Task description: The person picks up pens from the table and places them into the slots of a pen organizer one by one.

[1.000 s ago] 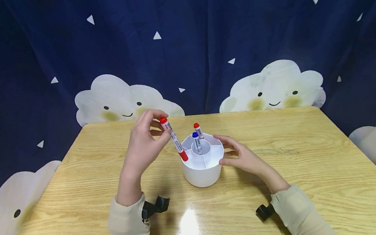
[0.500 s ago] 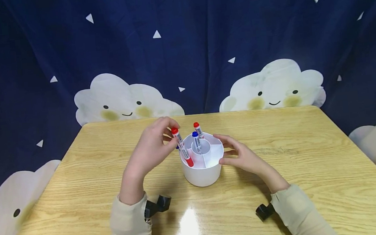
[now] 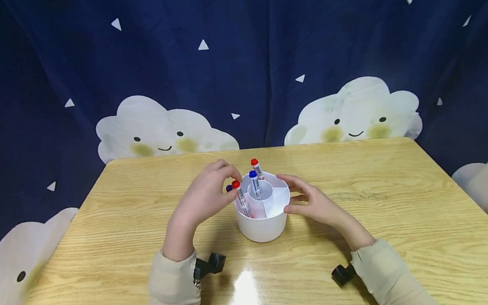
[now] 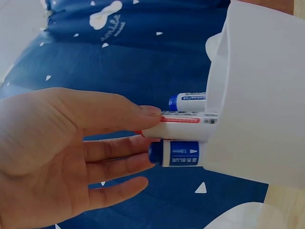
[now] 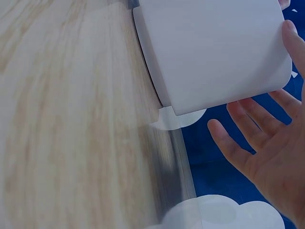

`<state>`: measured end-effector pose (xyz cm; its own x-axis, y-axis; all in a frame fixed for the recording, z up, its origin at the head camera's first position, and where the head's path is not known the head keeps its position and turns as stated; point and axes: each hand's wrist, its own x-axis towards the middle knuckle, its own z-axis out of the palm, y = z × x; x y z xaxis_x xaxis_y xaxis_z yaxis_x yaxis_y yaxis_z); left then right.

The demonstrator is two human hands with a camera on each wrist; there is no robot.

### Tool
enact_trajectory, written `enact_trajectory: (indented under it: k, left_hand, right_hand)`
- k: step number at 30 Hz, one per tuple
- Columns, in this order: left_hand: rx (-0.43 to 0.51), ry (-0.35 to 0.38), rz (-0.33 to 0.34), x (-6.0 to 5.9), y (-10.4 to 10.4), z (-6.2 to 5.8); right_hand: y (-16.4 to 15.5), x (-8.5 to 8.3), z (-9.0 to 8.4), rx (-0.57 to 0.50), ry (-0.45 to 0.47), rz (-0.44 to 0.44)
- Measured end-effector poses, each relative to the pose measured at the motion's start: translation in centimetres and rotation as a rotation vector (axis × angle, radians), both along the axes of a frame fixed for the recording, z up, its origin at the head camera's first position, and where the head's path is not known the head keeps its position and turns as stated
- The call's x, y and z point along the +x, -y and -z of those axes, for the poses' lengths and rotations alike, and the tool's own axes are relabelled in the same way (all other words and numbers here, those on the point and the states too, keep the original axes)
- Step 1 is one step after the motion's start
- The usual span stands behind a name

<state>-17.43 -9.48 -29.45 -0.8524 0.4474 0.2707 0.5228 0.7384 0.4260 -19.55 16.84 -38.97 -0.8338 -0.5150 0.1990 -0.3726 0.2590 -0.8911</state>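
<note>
A white round pen holder [image 3: 263, 229] with divided compartments stands on the table. My left hand [image 3: 206, 194] pinches a red-capped marker [image 3: 242, 201] near its capped top, the lower part inside the holder's front-left compartment. In the left wrist view, the thumb presses that marker beside a blue-capped marker [image 4: 183, 153]. Another blue-capped marker [image 3: 255, 185] stands in the central cup, and a red-capped marker [image 3: 257, 168] leans in the back compartment. My right hand [image 3: 311, 202] touches the holder's right side with thumb and forefinger spread along the rim; its other fingers are extended.
The wooden table [image 3: 103, 242] stretches around the holder on all sides. A dark blue curtain [image 3: 252, 50] with white clouds and triangles hangs behind its back edge. Black wrist mounts sit at both sleeves.
My left hand has moved right and down, lowering the red-capped marker from above the rim into the front-left compartment. The right hand and the holder stay in place.
</note>
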Motion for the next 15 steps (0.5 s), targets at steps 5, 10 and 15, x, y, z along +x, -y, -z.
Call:
enact_trajectory:
  k: [5, 10, 15]
  left_hand:
    - [-0.038, 0.011, 0.005, -0.1, -0.2, 0.2]
    - [-0.024, 0.046, -0.01, 0.0, -0.1, 0.1]
    - [0.052, 0.055, -0.052, -0.1, 0.2, -0.1]
  right_hand:
    - [0.4, 0.8, -1.5, 0.001, 0.001, -0.006]
    - [0.2, 0.4, -0.8, 0.001, 0.004, -0.003]
    - [-0.4, -0.7, 0.8, 0.003, -0.02, -0.01]
